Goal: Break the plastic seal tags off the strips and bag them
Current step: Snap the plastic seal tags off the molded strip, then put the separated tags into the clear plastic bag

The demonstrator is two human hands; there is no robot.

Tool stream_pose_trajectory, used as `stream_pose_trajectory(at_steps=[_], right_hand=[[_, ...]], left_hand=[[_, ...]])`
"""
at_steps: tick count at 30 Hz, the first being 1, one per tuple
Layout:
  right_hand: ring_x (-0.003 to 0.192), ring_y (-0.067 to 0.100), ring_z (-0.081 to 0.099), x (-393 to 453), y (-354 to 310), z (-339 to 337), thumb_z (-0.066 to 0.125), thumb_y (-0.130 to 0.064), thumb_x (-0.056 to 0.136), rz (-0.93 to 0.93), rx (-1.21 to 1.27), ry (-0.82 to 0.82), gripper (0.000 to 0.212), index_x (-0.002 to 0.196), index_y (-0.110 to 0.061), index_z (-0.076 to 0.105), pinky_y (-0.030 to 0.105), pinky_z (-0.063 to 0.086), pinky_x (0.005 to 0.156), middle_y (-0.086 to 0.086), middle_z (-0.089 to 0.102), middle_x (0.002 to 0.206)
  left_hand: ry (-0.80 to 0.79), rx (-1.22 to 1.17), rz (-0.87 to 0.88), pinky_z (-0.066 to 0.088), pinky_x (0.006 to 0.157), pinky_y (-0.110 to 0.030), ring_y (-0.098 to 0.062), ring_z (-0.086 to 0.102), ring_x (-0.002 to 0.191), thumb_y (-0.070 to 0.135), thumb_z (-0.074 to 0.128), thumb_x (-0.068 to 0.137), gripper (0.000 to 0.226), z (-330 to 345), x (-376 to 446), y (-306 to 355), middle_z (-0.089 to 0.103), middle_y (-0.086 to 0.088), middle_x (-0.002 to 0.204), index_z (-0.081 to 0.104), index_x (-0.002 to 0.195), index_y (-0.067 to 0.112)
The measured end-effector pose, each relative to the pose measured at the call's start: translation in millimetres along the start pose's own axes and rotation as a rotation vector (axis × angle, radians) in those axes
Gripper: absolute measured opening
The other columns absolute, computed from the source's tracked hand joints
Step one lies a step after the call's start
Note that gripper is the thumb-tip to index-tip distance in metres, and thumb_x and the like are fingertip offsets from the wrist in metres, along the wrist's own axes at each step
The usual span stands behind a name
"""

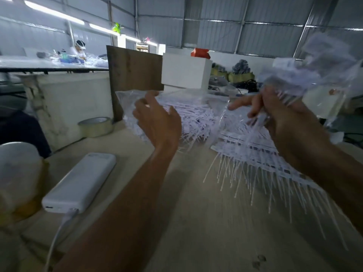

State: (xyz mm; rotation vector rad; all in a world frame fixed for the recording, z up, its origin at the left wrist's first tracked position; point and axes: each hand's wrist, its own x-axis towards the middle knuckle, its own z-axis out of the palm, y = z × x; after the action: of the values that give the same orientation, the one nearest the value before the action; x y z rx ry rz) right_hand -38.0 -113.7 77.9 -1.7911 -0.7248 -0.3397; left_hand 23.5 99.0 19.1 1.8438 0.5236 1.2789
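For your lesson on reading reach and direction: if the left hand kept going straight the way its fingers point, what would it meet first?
Probably the clear plastic bag just beyond the left hand, with the pile of white seal tags behind it. Depth is uncertain; the fingertips may already touch the bag.

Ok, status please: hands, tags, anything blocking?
Left hand open at clear bag. Right hand grips a tag bundle. Loose strips on table; nothing blocking.
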Motion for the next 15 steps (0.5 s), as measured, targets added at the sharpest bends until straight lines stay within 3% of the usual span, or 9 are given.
stream_pose_trajectory(at_steps=[3, 6, 8, 9, 10, 12, 15], right_hand=[[0.099, 0.019, 0.067, 46, -13, 48, 0.031, -0.031, 0.108, -0.087, 0.099, 0.026, 0.043, 0.072, -0.019, 0.051, 0.041, 0.052, 0.094, 0.0, 0.074, 0.102], [0.098, 0.011, 0.063, 79, 3, 103, 0.032, -0.026, 0.109, -0.069, 0.023, -0.064, 0.043, 0.076, -0.011, 0.054, 0.026, 0.048, 0.089, 0.003, 0.072, 0.107], [0.104, 0.021, 0.063, 94, 28, 134, 0.035, -0.022, 0.109, -0.024, -0.058, -0.178, 0.038, 0.08, -0.007, 0.056, 0.022, 0.048, 0.078, 0.007, 0.068, 0.119], [0.106, 0.032, 0.063, 101, 41, 145, 0.037, -0.02, 0.108, -0.002, -0.104, -0.228, 0.036, 0.082, -0.006, 0.057, 0.029, 0.051, 0.079, 0.008, 0.066, 0.122], [0.105, 0.038, 0.063, 107, 54, 152, 0.039, -0.019, 0.107, -0.003, -0.173, -0.278, 0.034, 0.086, -0.003, 0.06, 0.039, 0.053, 0.086, 0.01, 0.067, 0.121], [0.098, 0.035, 0.067, 117, 79, 156, 0.043, -0.016, 0.106, -0.076, -0.39, -0.405, 0.025, 0.104, 0.001, 0.061, 0.048, 0.052, 0.09, 0.015, 0.07, 0.108], [0.095, 0.035, 0.064, 134, 101, 144, 0.05, -0.009, 0.097, -0.178, -0.813, -0.534, 0.022, 0.118, -0.006, 0.052, 0.037, 0.048, 0.074, 0.018, 0.066, 0.104]], left_hand=[[0.045, 0.216, -0.171, 0.036, 0.104, -0.047, -0.035, 0.037, 0.131, 0.024, 0.075, 0.079, 0.066, -2, 25, -41, 0.036, -0.014, 0.144, 0.043, 0.137, 0.02], [0.065, 0.237, -0.303, 0.034, 0.104, -0.048, -0.036, 0.036, 0.133, 0.024, 0.078, 0.077, 0.077, -2, 36, -71, 0.032, -0.015, 0.147, 0.035, 0.142, 0.023], [0.096, 0.236, -0.38, 0.035, 0.103, -0.048, -0.035, 0.037, 0.132, 0.031, 0.08, 0.077, 0.084, -1, 42, -84, 0.033, -0.015, 0.147, 0.03, 0.145, 0.024], [0.11, 0.241, -0.406, 0.036, 0.101, -0.048, -0.035, 0.038, 0.13, 0.036, 0.08, 0.078, 0.087, 0, 46, -89, 0.034, -0.016, 0.146, 0.029, 0.146, 0.024], [0.115, 0.246, -0.419, 0.036, 0.1, -0.048, -0.036, 0.039, 0.129, 0.041, 0.079, 0.078, 0.086, 2, 48, -92, 0.036, -0.016, 0.145, 0.03, 0.146, 0.023], [0.126, 0.226, -0.41, 0.036, 0.099, -0.047, -0.037, 0.041, 0.127, 0.047, 0.074, 0.081, 0.072, 5, 53, -95, 0.04, -0.016, 0.141, 0.041, 0.139, 0.021], [0.132, 0.208, -0.372, 0.035, 0.101, -0.046, -0.036, 0.042, 0.125, 0.043, 0.067, 0.088, 0.044, 9, 53, -100, 0.043, -0.014, 0.137, 0.055, 0.124, 0.021]])
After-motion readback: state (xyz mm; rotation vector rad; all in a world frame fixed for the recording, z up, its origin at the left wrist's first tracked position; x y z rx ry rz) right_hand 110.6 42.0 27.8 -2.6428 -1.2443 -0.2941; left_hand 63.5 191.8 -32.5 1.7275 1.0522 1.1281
